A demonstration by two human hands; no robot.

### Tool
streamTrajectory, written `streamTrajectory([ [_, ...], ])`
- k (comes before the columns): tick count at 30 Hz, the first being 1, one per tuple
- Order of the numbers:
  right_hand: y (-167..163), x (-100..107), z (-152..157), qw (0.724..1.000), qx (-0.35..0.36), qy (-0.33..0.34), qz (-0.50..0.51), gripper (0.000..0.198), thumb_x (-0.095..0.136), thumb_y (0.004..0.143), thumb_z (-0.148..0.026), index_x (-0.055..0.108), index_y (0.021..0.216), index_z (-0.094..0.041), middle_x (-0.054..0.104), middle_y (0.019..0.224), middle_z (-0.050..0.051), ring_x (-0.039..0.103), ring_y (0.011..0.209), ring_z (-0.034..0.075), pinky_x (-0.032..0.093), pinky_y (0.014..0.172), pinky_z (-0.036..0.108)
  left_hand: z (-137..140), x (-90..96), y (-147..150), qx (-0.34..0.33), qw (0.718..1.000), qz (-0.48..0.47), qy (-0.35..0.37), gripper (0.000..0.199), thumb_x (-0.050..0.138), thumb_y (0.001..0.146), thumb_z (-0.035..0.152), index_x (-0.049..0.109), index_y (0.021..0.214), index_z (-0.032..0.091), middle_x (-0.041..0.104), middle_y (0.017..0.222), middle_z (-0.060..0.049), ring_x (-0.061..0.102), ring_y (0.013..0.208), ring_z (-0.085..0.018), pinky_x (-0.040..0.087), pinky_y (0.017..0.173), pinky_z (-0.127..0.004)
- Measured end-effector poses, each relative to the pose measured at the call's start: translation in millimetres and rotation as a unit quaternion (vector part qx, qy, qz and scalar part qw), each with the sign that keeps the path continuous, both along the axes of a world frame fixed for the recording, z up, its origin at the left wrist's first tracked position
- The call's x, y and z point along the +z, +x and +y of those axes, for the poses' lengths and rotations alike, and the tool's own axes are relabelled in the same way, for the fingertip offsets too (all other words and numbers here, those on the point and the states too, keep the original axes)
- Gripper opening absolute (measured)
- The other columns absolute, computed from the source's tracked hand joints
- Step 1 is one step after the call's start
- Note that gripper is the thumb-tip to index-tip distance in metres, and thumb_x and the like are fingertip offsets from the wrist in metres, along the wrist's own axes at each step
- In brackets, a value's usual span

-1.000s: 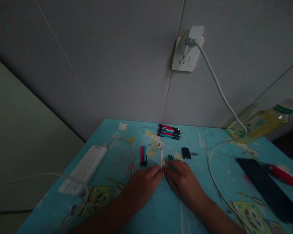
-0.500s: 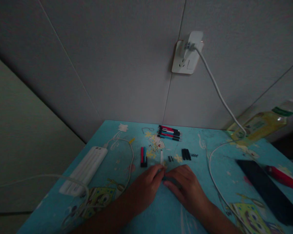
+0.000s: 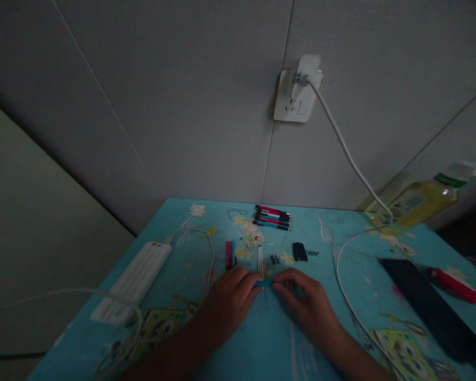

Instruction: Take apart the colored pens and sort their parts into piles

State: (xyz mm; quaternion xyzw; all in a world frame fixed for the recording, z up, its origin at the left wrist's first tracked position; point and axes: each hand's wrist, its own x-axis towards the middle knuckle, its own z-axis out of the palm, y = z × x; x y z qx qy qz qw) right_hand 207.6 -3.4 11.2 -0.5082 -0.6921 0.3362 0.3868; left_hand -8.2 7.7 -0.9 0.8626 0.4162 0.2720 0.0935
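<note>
A blue pen barrel [image 3: 264,283] lies level between my hands. My left hand [image 3: 232,296] pinches its left end, and the fingertips of my right hand [image 3: 303,299] are closed on its right end. Just beyond the fingers are thin white pen refills [image 3: 260,256], partly hidden by my left hand. Red [image 3: 228,254] and blue barrels [image 3: 233,251] stand out beyond my left hand. To the right are small dark pieces [image 3: 275,259], black grip sleeves [image 3: 300,252] and what look like small springs [image 3: 312,253]. Several pens [image 3: 273,218] lie in a row farther back.
On the left a white power strip [image 3: 133,283] rests with its cable. At right are a looping white cord [image 3: 339,270], a dark flat slab [image 3: 432,307], a red-handled tool [image 3: 454,286] and a yellow liquid bottle [image 3: 418,203]. A wall [image 3: 206,132] stands behind the table.
My hands have moved slightly apart, and the blue barrel now shows between them. My right fingers have shifted right. The view has turned a little.
</note>
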Motion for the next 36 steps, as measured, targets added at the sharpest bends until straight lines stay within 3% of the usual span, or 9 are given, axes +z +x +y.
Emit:
streamTrajectory([
  [3,2.4,3.6,2.4,0.999,-0.019,-0.032,0.032,0.014,0.064,0.091,-0.034,0.070,0.093,-0.021,0.067,0.082,0.001,0.061,0.077,0.017,0.049,0.071,0.027,1.5,1.7,-2.0,0.040,0.998,-0.048,0.032,0.027,0.056,0.097,0.027,0.056,0.124,0.022,0.066,0.100,-0.005,0.065,0.092,-0.022,0.056,0.083,-0.041],
  [9,-1.8,3.3,2.7,0.996,-0.005,-0.067,0.066,0.017,0.064,0.091,-0.036,0.069,0.092,-0.020,0.068,0.082,0.002,0.062,0.080,0.017,0.050,0.071,0.027,-1.1,4.2,-3.3,0.034,0.985,-0.150,0.083,0.032,0.057,0.098,0.025,0.051,0.129,0.022,0.069,0.108,-0.006,0.068,0.099,-0.018,0.056,0.089,-0.032],
  [16,-4.7,-8.4,1.9,0.997,0.028,-0.050,0.053,0.018,0.063,0.092,-0.034,0.070,0.102,-0.021,0.071,0.089,0.003,0.066,0.082,0.018,0.053,0.077,0.030,-2.7,7.2,-2.6,0.044,0.982,-0.163,0.090,0.025,0.060,0.096,0.032,0.056,0.119,0.023,0.073,0.099,-0.003,0.072,0.088,-0.017,0.058,0.082,-0.029],
  [26,-3.8,-6.0,2.9,0.998,0.064,0.017,0.004,0.018,0.059,0.095,-0.029,0.071,0.107,-0.024,0.072,0.090,0.003,0.067,0.080,0.016,0.055,0.076,0.027,-2.8,3.5,-5.3,0.068,0.976,-0.172,0.111,0.021,0.063,0.094,0.030,0.058,0.114,0.024,0.073,0.098,-0.003,0.071,0.088,-0.017,0.057,0.082,-0.032],
  [32,7.8,-8.5,9.7,0.999,-0.002,0.030,-0.031,0.022,0.056,0.096,-0.034,0.072,0.107,-0.023,0.075,0.102,0.006,0.071,0.092,0.022,0.056,0.085,0.035,-2.1,7.0,-5.3,0.082,0.976,-0.177,0.099,0.016,0.060,0.095,0.028,0.059,0.110,0.023,0.072,0.098,-0.004,0.070,0.090,-0.018,0.058,0.083,-0.032],
  [36,11.4,-5.8,11.1,0.999,-0.036,0.005,-0.039,0.024,0.054,0.097,-0.037,0.071,0.107,-0.022,0.076,0.101,0.006,0.072,0.090,0.022,0.056,0.082,0.034,-2.1,6.3,-5.5,0.086,0.976,-0.177,0.096,0.017,0.061,0.094,0.029,0.060,0.110,0.023,0.072,0.099,-0.004,0.070,0.090,-0.018,0.058,0.082,-0.032],
])
